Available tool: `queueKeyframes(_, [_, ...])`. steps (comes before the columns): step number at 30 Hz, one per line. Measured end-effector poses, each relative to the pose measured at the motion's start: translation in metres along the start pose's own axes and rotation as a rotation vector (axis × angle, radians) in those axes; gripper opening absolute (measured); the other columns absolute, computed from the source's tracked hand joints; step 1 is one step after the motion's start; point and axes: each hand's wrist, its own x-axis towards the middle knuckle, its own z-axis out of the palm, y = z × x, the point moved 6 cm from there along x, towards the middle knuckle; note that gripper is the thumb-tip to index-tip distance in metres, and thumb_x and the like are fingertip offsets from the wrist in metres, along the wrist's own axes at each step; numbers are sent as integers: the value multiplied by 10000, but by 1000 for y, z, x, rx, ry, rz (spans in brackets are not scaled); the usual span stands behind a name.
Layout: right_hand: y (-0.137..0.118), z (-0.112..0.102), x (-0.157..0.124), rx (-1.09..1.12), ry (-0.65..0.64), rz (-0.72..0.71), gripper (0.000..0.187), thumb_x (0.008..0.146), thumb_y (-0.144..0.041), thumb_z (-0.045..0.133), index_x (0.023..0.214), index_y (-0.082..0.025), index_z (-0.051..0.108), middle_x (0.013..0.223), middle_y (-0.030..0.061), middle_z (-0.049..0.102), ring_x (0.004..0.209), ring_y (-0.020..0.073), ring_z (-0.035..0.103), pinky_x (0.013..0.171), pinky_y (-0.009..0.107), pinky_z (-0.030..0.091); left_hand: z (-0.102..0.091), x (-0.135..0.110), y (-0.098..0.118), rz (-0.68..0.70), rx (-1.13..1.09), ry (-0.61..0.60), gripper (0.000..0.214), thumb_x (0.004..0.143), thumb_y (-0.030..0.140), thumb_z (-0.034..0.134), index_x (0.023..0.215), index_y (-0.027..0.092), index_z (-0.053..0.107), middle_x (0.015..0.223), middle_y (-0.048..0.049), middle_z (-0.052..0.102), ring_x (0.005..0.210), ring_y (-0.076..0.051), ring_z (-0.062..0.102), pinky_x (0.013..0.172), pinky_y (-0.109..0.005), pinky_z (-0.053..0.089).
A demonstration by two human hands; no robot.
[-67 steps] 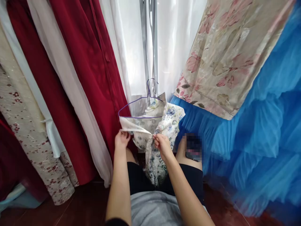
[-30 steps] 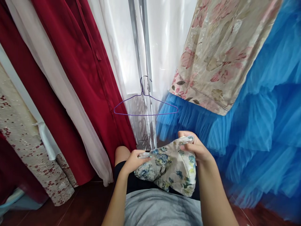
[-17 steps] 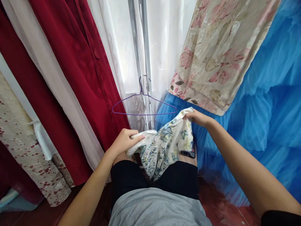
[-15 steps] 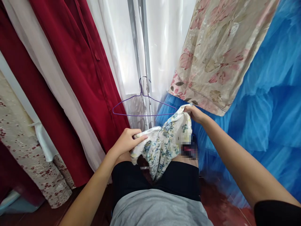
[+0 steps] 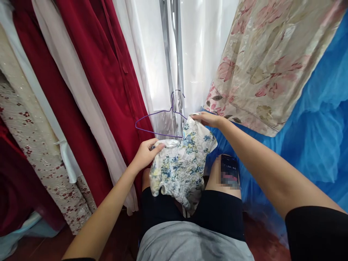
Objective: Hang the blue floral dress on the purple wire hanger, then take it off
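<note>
A small white garment with blue and yellow flowers (image 5: 181, 165) hangs between my two hands over my lap. My left hand (image 5: 145, 154) pinches its left top edge. Higher up, my right hand (image 5: 208, 119) grips the other top corner, right at the right end of a purple wire hanger (image 5: 156, 123). The hanger hangs on a metal pole (image 5: 174, 69) in front of a white curtain; its right arm is hidden behind the garment.
Dark red dresses (image 5: 103, 72) and pale fabrics hang at the left. A beige floral garment (image 5: 266, 61) and a blue tulle skirt (image 5: 312, 145) hang at the right. A phone (image 5: 229, 170) lies on my right thigh. The floor is dark red wood.
The garment was off the hanger and bunched on my lap one second ago. Both hands have since lifted it, the right hand rising to the hanger's right end.
</note>
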Motion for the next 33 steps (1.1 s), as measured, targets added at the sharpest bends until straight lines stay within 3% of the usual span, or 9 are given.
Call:
queueKeyframes(4, [7, 20, -8, 20, -150, 40, 261, 709, -349, 860, 783, -140, 722, 688, 73, 726, 585, 198, 649, 558, 306, 530, -23, 3, -24, -26, -52, 30, 400, 864, 540, 648, 732, 169, 578, 670, 19, 504, 627, -128, 450, 571, -233, 338])
queueKeyframes(10, [-10, 6, -13, -77, -150, 77, 329, 618, -423, 891, 679, -160, 702, 608, 40, 703, 519, 180, 606, 499, 284, 489, -46, 10, -72, -12, 377, -155, 405, 840, 556, 645, 657, 196, 633, 642, 2, 574, 659, -171, 500, 639, -258, 372])
queueKeyframes(13, [-25, 0, -19, -117, -192, 73, 313, 573, -357, 921, 682, -160, 704, 686, 78, 743, 583, 216, 652, 534, 299, 509, -51, 17, -104, -122, 355, -217, 356, 739, 568, 710, 666, 220, 683, 640, -1, 635, 693, -210, 557, 704, -283, 428])
queueKeyframes(16, [-33, -3, -21, -152, -193, 74, 302, 570, -327, 923, 710, -154, 720, 715, 99, 753, 596, 234, 662, 539, 306, 503, -61, 32, -125, -219, 274, -145, 330, 667, 537, 739, 775, 225, 720, 783, -26, 728, 822, -267, 631, 801, -320, 470])
queueKeyframes(18, [-33, -2, -22, -177, -198, 72, 300, 567, -331, 923, 702, -156, 720, 679, 88, 739, 581, 232, 654, 535, 306, 495, -74, 48, -131, -230, 372, -53, 292, 725, 492, 675, 829, 221, 705, 885, -67, 748, 878, -293, 652, 840, -350, 474])
queueKeyframes(22, [-34, 2, -23, -232, -209, 47, 321, 566, -405, 914, 659, -175, 710, 628, 44, 719, 556, 201, 629, 519, 283, 489, -101, 89, -125, -217, 615, 215, 349, 856, 365, 502, 1145, 208, 618, 1234, -183, 671, 1071, -370, 640, 953, -475, 445])
queueKeyframes(25, [-31, -2, -21, -281, -187, 18, 337, 566, -438, 911, 629, -178, 705, 599, 9, 702, 519, 158, 591, 491, 248, 470, -98, 119, -103, -74, 605, 283, 483, 891, 361, 475, 1349, 207, 485, 1438, -196, 533, 1202, -366, 584, 1031, -504, 408])
queueKeyframes(29, [-11, -12, -18, -177, -187, 114, 351, 597, -460, 908, 696, -178, 723, 651, 28, 730, 558, 179, 627, 516, 264, 508, -67, 138, -70, 8, 419, 205, 557, 912, 347, 476, 1433, 193, 353, 1214, -131, 647, 1078, -274, 630, 979, -423, 456])
queueKeyframes(33, [16, -27, -30, -62, -131, 293, 371, 643, -496, 889, 757, -185, 721, 708, 66, 752, 656, 237, 692, 587, 317, 570, -64, 129, -50, -90, 430, 471, 611, 825, 329, 630, 1360, 196, 367, 1094, -101, 632, 1042, -275, 611, 944, -407, 452])
